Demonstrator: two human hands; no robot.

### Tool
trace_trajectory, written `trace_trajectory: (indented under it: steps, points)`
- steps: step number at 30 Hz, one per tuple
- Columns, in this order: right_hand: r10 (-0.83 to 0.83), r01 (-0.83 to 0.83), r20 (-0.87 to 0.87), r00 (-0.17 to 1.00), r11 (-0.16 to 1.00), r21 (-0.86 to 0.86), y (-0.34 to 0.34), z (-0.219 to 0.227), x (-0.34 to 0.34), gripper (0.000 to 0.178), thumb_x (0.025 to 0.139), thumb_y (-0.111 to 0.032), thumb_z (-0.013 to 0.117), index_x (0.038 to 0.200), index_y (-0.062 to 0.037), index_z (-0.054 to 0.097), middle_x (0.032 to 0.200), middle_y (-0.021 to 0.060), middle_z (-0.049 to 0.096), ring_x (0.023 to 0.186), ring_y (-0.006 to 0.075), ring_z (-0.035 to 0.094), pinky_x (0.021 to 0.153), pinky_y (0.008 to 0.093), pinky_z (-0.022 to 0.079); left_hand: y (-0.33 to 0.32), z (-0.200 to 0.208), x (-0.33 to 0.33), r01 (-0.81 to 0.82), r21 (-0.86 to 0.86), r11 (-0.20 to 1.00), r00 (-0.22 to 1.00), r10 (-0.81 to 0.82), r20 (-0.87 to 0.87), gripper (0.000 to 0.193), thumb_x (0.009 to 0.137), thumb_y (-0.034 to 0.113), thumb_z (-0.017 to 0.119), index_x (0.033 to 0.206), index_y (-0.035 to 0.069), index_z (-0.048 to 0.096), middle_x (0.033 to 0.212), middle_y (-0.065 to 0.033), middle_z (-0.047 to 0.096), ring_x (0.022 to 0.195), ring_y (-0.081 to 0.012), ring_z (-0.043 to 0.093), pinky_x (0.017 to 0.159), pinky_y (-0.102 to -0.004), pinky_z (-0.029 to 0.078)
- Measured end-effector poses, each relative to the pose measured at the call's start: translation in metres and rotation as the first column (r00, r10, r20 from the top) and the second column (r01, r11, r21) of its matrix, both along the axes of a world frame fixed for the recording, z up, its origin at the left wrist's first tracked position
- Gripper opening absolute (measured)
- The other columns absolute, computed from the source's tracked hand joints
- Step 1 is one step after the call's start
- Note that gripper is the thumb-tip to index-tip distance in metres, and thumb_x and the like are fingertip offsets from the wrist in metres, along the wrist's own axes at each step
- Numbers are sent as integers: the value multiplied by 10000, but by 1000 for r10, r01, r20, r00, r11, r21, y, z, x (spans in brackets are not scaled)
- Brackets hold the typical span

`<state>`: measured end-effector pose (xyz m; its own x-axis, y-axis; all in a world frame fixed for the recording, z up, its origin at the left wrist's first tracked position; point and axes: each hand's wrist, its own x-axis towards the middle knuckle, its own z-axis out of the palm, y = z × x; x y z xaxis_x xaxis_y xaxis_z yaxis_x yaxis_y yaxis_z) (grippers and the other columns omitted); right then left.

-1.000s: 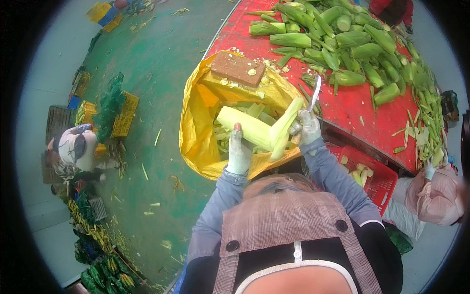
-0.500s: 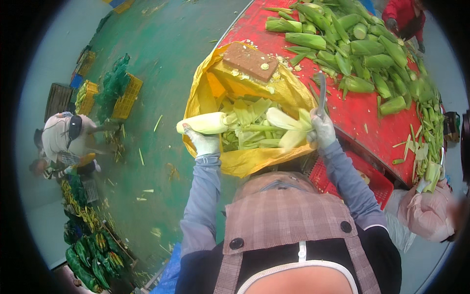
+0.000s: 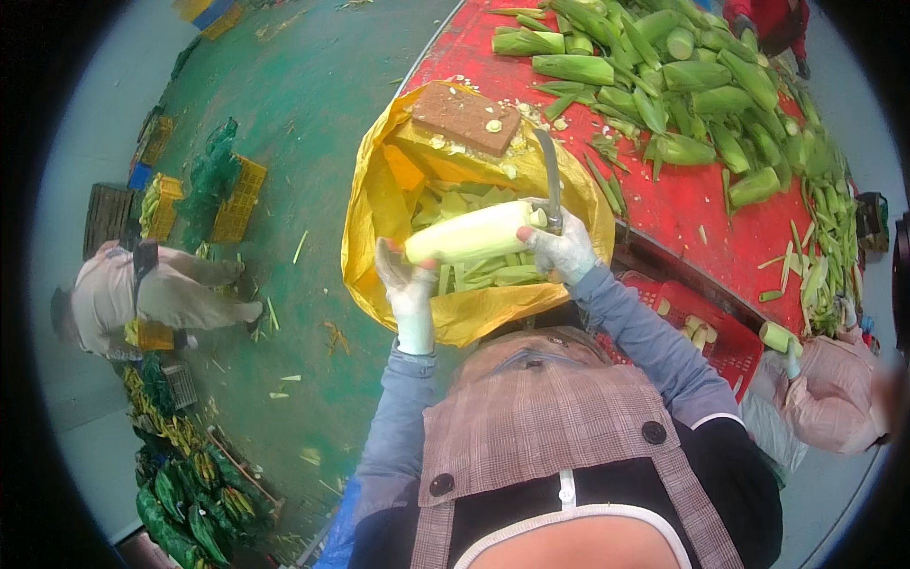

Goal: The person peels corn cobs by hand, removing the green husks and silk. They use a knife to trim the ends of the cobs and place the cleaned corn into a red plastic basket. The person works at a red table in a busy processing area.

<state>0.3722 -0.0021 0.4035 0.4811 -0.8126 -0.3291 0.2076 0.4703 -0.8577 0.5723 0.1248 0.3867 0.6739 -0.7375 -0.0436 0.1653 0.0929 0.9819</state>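
Note:
A mostly husked, pale ear of corn (image 3: 469, 233) lies nearly level above the mouth of a yellow sack (image 3: 365, 270). My left hand (image 3: 409, 292), in a white glove, is at its left end with thumb and fingers spread; the thumb appears to touch the ear. In my gloved right hand (image 3: 566, 250) is a knife (image 3: 549, 166), its curved blade pointing up and away. The right thumb and fingers also pinch the ear's stem end. Stripped green husks (image 3: 493, 273) fill the sack below. At the sack's far edge rests a brown block (image 3: 464, 118) sprinkled with cut bits.
Unhusked corn (image 3: 701, 85) is heaped across the red table (image 3: 697, 242). A red crate (image 3: 735, 346) with pale ears stands under its near edge. One person (image 3: 825, 379) works at right, another (image 3: 773, 24) at far right, a third (image 3: 156, 284) among yellow crates (image 3: 239, 199) at left.
The husk leaves hanging from my right hand are gone. The ear has moved right, its stem end now in my right hand, and my left hand has loosened around it.

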Motion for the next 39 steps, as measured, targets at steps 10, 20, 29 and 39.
trace_trajectory:
  steps: [10,20,29,39]
  points:
    - [-4,-394,-549,836,691,-606,19,4,-49,447,835,-306,748,1193,-64,632,964,95,693,801,202,668,725,325,532,-23,-3,-35,587,267,764,766,-631,121,632,724,142,838,1256,-9,531,1119,-117,668,996,-162,655,883,-304,525]
    - [-224,-685,-768,599,354,-637,36,-3,-61,255,835,-183,643,1082,-120,648,876,80,685,752,258,684,629,366,547,-6,25,-45,702,350,621,611,-777,153,606,750,163,830,1238,-30,529,1100,-125,674,977,-176,651,865,-303,526]
    - [-251,-591,-669,700,323,-739,45,-25,-51,362,756,-122,662,1118,-137,657,903,80,697,765,255,693,648,360,555,29,31,-49,711,345,612,631,-773,70,589,740,-15,724,1277,-56,485,1147,-120,654,1045,-143,631,873,-299,537]
    - [-202,-369,-781,591,793,-484,48,-53,-131,307,914,-380,610,945,-95,720,836,189,696,802,360,687,733,429,560,14,52,-28,628,238,741,705,-671,229,718,744,318,864,1262,11,474,1140,-129,617,1019,-200,609,861,-325,505]
